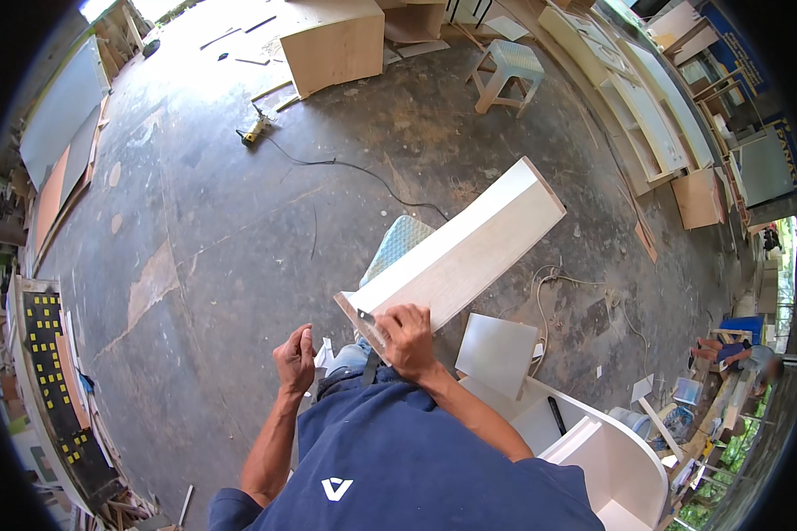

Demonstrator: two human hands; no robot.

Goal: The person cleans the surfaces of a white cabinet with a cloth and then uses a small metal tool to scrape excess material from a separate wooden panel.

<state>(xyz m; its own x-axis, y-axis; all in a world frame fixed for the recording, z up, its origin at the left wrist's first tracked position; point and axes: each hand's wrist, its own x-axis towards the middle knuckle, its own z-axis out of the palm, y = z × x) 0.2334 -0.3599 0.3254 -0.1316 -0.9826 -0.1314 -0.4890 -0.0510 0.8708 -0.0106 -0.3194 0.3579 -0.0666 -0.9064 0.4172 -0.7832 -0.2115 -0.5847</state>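
Note:
A long, pale wooden drawer-like box (469,257) lies slantwise in front of me, over a light blue patterned stool (402,241). My right hand (406,339) is closed at the box's near end. A small dark flat piece (364,315) sticks out from its fingers over the edge; its kind is too small to tell. Left of the box, my left hand (294,358) hangs apart from it with the fingers curled together. Whatever it may hold is hidden.
A white curved-end cabinet (633,442) stands close at my right, with a pale square panel (498,354) beside it. A yellow power tool (254,131) trails its cord on the floor. Farther off are another stool (509,73) and a wooden cabinet (332,53).

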